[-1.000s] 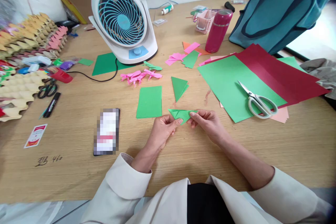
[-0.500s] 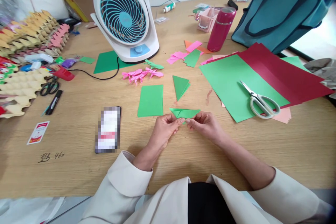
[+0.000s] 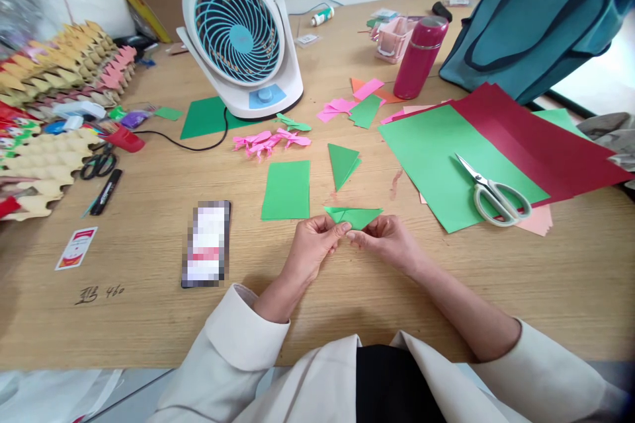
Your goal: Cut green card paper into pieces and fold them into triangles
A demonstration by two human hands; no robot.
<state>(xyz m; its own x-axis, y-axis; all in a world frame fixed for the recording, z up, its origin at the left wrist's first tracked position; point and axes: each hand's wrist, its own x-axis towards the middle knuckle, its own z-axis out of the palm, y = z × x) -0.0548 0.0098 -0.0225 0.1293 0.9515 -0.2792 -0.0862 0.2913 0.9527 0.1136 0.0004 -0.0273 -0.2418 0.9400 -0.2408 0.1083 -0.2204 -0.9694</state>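
A small folded piece of green paper is pinched between my two hands, low over the table. My left hand grips its left and lower edge with thumb and fingers. My right hand holds the lower right side, its thumb meeting the left thumb. Just beyond lies a folded green paper triangle. To the left of it rests a green paper rectangle. Pink folded paper figures lie farther back, beside a green one.
White-handled scissors lie on a green sheet and red sheets at right. A phone is on the left. Behind stand a fan, a magenta flask and a teal bag.
The folded green paper has turned slightly, its right tip reaching farther right. My right thumb has shifted a little left and down along the lower edge. The view has moved slightly.
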